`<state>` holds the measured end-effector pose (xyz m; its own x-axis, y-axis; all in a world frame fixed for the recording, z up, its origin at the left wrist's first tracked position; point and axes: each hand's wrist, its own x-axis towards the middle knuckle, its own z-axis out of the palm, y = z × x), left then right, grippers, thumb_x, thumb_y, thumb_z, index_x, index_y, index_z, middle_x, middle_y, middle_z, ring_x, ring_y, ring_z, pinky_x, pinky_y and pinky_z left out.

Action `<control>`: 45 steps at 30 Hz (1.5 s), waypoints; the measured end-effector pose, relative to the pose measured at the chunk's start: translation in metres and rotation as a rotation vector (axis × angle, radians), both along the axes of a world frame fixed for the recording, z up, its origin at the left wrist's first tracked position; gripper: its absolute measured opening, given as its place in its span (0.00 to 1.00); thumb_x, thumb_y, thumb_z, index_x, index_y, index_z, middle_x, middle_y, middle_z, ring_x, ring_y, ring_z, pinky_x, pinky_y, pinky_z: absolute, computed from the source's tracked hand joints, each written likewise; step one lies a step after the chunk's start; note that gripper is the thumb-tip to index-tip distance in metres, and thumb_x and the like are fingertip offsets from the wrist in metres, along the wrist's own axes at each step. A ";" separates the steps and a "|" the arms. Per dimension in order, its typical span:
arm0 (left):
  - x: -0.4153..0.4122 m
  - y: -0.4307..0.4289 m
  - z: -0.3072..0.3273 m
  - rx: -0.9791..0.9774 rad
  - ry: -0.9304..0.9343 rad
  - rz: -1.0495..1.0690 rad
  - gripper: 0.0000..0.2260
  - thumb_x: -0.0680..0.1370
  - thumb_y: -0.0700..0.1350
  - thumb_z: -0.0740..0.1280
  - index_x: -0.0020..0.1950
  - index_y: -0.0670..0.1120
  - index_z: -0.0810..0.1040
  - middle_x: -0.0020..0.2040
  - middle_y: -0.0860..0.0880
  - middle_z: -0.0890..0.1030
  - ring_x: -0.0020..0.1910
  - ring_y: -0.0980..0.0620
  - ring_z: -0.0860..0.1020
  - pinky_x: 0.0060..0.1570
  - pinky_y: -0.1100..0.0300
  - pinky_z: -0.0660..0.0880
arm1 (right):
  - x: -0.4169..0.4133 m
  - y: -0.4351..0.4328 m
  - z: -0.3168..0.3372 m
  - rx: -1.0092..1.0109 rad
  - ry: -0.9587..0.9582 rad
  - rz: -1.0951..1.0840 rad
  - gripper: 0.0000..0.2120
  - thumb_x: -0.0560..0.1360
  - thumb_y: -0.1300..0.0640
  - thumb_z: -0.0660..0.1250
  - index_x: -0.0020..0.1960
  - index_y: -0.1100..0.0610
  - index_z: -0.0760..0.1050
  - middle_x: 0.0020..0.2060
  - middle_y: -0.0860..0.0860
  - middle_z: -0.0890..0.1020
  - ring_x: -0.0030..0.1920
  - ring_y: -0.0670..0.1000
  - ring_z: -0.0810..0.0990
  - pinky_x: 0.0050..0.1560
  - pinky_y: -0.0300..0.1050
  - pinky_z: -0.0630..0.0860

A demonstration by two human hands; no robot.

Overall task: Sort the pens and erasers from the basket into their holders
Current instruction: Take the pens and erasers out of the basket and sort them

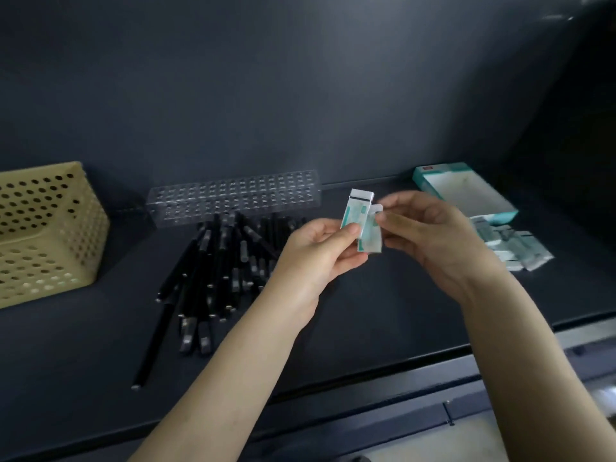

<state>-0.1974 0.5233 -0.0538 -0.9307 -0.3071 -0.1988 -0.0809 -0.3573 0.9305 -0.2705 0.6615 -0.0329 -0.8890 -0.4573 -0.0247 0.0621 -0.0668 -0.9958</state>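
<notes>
Both hands up over mid-surface: left hand [320,251] fingers pinch 1 wrapped eraser [356,213], right hand [430,235] fingers pinch a 2nd eraser [370,240], touching. Black pens [220,271] lie heaped before the clear holder [233,196].

the basket [46,228] is running off the left edge of the frame. the right hand [433,235] is covering part of the eraser pile [513,248], which is blurring at centre right. print on the held erasers [361,221] is staying too small to read.
</notes>
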 end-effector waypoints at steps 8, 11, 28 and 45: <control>-0.061 0.099 -0.022 -0.232 -0.066 0.006 0.03 0.78 0.43 0.68 0.49 0.50 0.77 0.41 0.53 0.81 0.39 0.58 0.78 0.40 0.66 0.75 | -0.055 0.118 -0.020 0.027 -0.024 -0.380 0.06 0.74 0.68 0.69 0.47 0.59 0.80 0.40 0.54 0.84 0.40 0.51 0.84 0.44 0.39 0.81; -0.081 0.123 -0.031 -0.321 -0.094 0.033 0.05 0.78 0.41 0.67 0.50 0.51 0.75 0.40 0.53 0.79 0.32 0.65 0.78 0.36 0.69 0.73 | -0.073 0.147 -0.026 0.148 0.020 -0.424 0.06 0.75 0.68 0.68 0.47 0.59 0.80 0.37 0.53 0.84 0.36 0.49 0.84 0.42 0.37 0.81; -0.095 0.114 -0.052 -1.125 -0.101 0.060 0.13 0.76 0.56 0.67 0.52 0.47 0.76 0.46 0.51 0.76 0.42 0.56 0.74 0.39 0.64 0.70 | -0.095 0.147 -0.043 0.639 0.473 -0.408 0.08 0.74 0.57 0.71 0.53 0.56 0.81 0.44 0.47 0.82 0.41 0.44 0.79 0.36 0.25 0.70; 0.065 -0.160 0.067 -1.587 -0.041 0.446 0.13 0.77 0.51 0.66 0.60 0.49 0.77 0.57 0.51 0.77 0.59 0.48 0.74 0.60 0.48 0.72 | 0.002 -0.129 0.061 0.516 1.031 0.215 0.11 0.75 0.53 0.70 0.58 0.50 0.79 0.51 0.41 0.76 0.53 0.37 0.71 0.52 0.27 0.63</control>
